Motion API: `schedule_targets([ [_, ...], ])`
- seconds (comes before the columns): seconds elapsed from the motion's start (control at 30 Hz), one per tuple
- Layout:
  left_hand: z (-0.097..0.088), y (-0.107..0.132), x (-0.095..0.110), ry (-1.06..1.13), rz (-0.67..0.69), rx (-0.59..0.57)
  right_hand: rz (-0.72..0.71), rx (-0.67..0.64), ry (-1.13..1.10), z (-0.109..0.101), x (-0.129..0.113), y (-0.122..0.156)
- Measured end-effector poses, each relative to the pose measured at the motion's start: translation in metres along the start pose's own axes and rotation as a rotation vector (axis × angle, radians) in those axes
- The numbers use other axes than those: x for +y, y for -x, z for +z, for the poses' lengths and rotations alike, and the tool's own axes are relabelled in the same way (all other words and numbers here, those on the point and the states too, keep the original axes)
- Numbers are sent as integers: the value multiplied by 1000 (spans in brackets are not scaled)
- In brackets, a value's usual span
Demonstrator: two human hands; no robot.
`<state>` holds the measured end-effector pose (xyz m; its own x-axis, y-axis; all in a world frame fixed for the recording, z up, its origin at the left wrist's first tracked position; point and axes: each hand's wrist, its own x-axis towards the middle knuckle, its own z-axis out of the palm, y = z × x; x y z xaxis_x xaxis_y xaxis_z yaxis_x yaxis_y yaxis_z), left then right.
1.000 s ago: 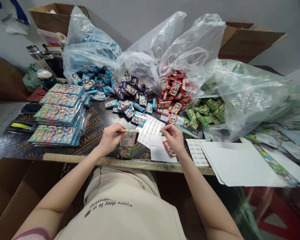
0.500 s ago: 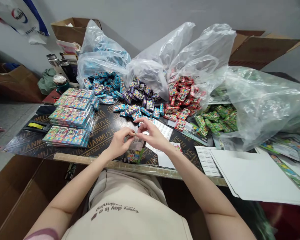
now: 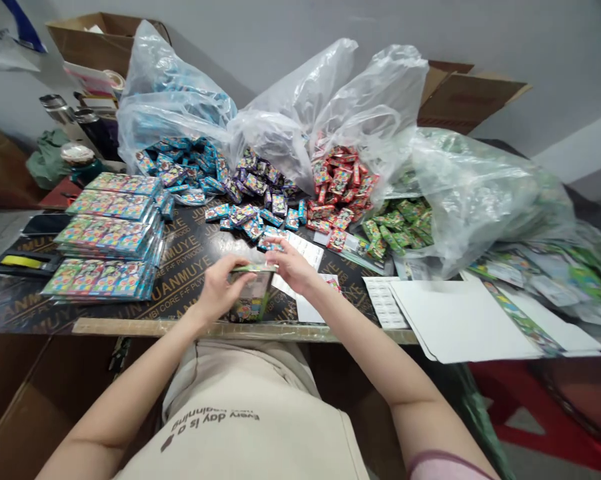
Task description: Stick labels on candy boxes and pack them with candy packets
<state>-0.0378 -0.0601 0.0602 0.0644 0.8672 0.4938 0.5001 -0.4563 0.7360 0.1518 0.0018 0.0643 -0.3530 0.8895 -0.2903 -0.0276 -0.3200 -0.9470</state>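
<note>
A small printed box [image 3: 251, 308] with a dark, colourful front and a clear window stands upright near the table's front edge. My left hand [image 3: 221, 288] is closed on its upper left side, thumb in front along the top edge. My right hand [image 3: 294, 268] is at the box's top right corner, its fingers bent around that corner; the fingertips are partly hidden. Just beyond the hands lie several small blue packs [image 3: 253, 228]. A white label sheet [image 3: 307, 255] is partly under the right hand.
Stacked packaged sets [image 3: 103, 233] stand at the left beside a yellow-marked black tool [image 3: 23, 261]. Behind are piles of purple packs [image 3: 255, 183], red packs [image 3: 340, 180] and green packs [image 3: 405, 223], spilling from plastic bags [image 3: 280, 113]. White card sheets [image 3: 460, 320] overhang the front edge at right.
The view has shifted to the right. My hands have moved apart from their pinch above the box; the left now grips its top edge and the right is at the right corner.
</note>
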Motion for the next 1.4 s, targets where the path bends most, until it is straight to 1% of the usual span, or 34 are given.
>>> schedule_targets([
  [0.07,-12,-1,-17,-104,-22,-22,-168,174,141,-36,5,-1],
  [0.1,-18,-1,-27,-192,-32,-64,-252,272,275,-58,8,0],
  [0.13,-23,-1,-37,-318,-32,-113,-319,371,455,-81,13,2],
  [0.17,-26,0,-46,-452,-27,-148,-343,458,660,-104,19,5],
  [0.2,-26,2,-53,-558,-7,-210,-305,515,864,-124,27,9],
  [0.23,-24,3,-58,-630,29,-300,-237,538,1017,-142,35,13],
  [0.3,-14,3,-64,-665,118,-554,-133,526,1148,-166,53,19],
  [0.37,-1,0,-66,-619,173,-833,-105,479,1162,-175,69,22],
  [0.4,5,-3,-67,-596,174,-935,-107,454,1169,-176,75,23],
  [0.43,11,-7,-69,-577,164,-999,-113,430,1176,-176,79,23],
  [0.47,15,-12,-71,-559,151,-1022,-124,408,1183,-176,82,23],
  [0.57,21,-26,-80,-546,122,-1015,-172,370,1200,-174,87,23],
  [0.7,23,-42,-86,-603,15,-1120,-238,361,1206,-172,92,24],
  [0.77,21,-49,-84,-559,-54,-1145,-257,365,1194,-172,94,24],
  [0.8,19,-52,-81,-518,-86,-1135,-262,369,1184,-172,95,24],
  [0.83,16,-55,-77,-468,-109,-1101,-266,374,1174,-173,95,25],
  [0.87,11,-58,-71,-409,-121,-1041,-268,381,1163,-174,96,25],
  [0.93,1,-64,-55,-252,-101,-876,-269,400,1141,-176,97,26],
  [1.03,-14,-68,-32,10,-30,-644,-273,421,1111,-180,98,28],
  [1.1,-17,-65,-21,126,-13,-513,-302,458,1087,-180,95,29],
  [1.17,-14,-56,-15,186,-49,-387,-368,546,1054,-171,89,30],
  [1.23,-6,-43,-12,232,-114,-289,-464,639,959,-150,76,33],
  [1.27,-2,-36,-11,255,-140,-252,-510,654,881,-134,68,35],
  [1.3,2,-30,-10,276,-157,-224,-552,639,778,-116,59,38],
  [1.4,12,-18,-5,292,-150,-193,-628,440,478,-57,33,47],
])
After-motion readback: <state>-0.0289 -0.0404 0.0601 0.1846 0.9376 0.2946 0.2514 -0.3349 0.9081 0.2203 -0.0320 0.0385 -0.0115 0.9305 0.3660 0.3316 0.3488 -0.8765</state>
